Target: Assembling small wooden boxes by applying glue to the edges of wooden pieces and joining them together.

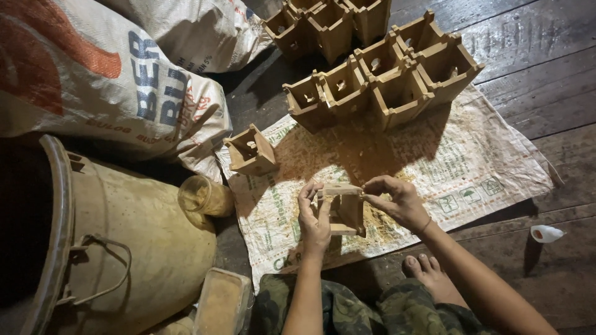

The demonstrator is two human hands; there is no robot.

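Note:
A small open wooden box (345, 209) is held between both my hands above a woven plastic sheet (496, 167) strewn with sawdust. My left hand (313, 218) grips its left side, fingers curled over the top edge. My right hand (397, 200) pinches the top right edge with thumb and fingers. One more such box (251, 151) lies tilted on the sheet's far left corner. Several finished boxes (385, 77) stand clustered at the far edge of the sheet, and more boxes (326, 25) stand behind them.
Two filled printed sacks (105, 80) lie at the left. A large dusty metal pail (133, 248) with a wire handle stands at near left, a small jar (205, 196) beside it. A white plastic piece (546, 233) lies on the dark plank floor (546, 74). My bare foot (428, 273) rests near the sheet.

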